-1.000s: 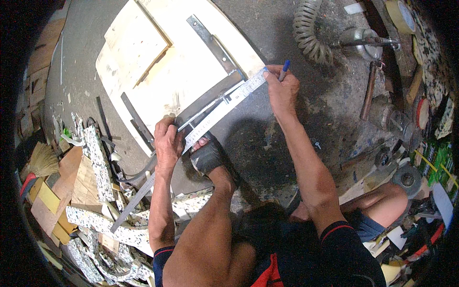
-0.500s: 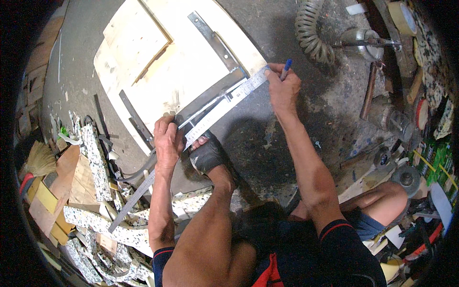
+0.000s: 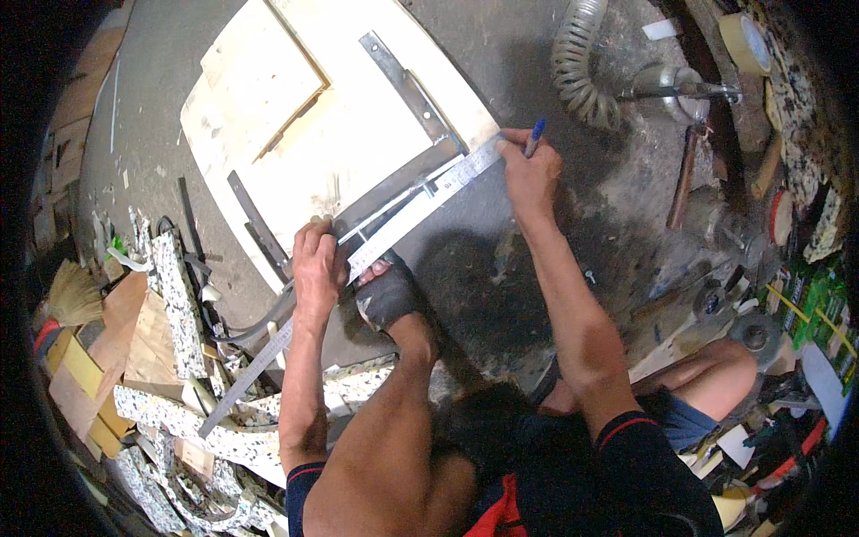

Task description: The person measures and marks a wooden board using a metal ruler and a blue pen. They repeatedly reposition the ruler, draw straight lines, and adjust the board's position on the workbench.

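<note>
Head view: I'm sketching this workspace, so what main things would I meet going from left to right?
Broom → speckled foam strip → left hand → foot → right hand → coiled hose → wooden handle → tape roll.

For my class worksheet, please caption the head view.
Left hand and right hand, which also grips a pen, steady a long ruler at one end of a pale board.

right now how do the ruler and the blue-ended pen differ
The ruler is a long, flat, pale strip, while the pen is short and slim with a blue end. The ruler runs from the right hand past the left hand; the pen is only at the right hand. What they share: the right hand holds both.
</note>
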`<action>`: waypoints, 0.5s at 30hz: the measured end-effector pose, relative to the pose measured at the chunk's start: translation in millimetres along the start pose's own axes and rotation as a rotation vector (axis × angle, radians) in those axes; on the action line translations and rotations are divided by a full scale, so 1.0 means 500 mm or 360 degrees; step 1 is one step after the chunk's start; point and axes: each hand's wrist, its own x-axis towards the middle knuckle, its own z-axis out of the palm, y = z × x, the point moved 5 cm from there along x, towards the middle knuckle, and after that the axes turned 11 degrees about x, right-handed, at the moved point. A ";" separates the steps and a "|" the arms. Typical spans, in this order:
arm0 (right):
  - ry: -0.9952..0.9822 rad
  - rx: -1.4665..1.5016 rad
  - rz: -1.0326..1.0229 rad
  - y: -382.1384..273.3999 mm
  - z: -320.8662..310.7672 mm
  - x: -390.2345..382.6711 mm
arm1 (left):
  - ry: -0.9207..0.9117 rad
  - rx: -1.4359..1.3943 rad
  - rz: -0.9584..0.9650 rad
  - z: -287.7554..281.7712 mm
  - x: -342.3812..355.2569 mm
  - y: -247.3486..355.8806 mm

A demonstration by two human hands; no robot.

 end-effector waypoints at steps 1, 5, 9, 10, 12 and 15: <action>0.0009 -0.0038 -0.0004 0.001 -0.001 0.002 | 0.0015 -0.0002 0.0018 0.002 0.001 0.001; 0.0046 -0.0032 -0.0062 0.000 -0.004 -0.003 | -0.0054 0.0014 -0.0020 0.003 0.000 0.003; 0.0085 0.0054 -0.0129 0.023 -0.001 0.006 | -0.0054 0.0028 -0.0036 0.000 -0.001 0.003; 0.0085 0.0074 -0.0115 0.021 0.000 0.001 | -0.0051 0.0030 -0.0041 -0.002 -0.003 0.002; 0.0060 0.0122 -0.0090 0.029 0.007 0.002 | -0.0048 0.0025 -0.0040 -0.003 -0.008 0.000; 0.0007 0.0198 -0.0091 0.070 0.000 0.023 | -0.0013 0.0029 -0.0009 -0.002 -0.006 -0.001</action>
